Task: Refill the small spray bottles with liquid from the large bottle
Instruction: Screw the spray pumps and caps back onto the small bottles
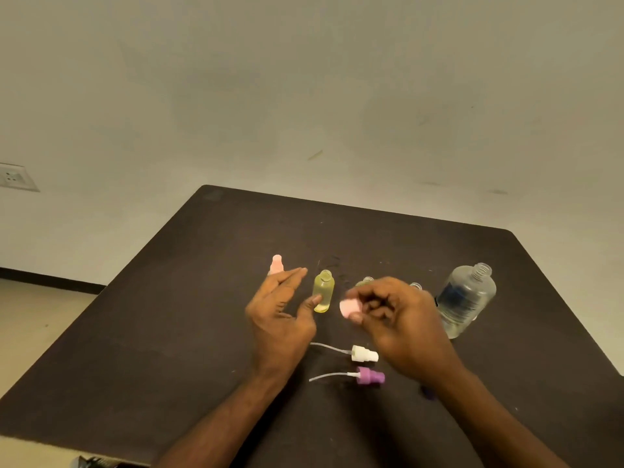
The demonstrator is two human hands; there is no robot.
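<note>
A dark brown table fills the lower half of the frame, seen from above. At centre, the left hand is spread with straight fingers, its thumb touching a small uncapped yellow-tinted clear plastic bottle that stands upright. Just right of it, the right hand pinches a small pale pink cap between curled fingers. Behind the left fingertips stands a small pink capped spray bottle. At centre right, a large clear plastic bottle, uncapped and partly filled, stands upright. Below the hands lie a white spray pump and a purple spray pump, each with a thin tube pointing left.
</note>
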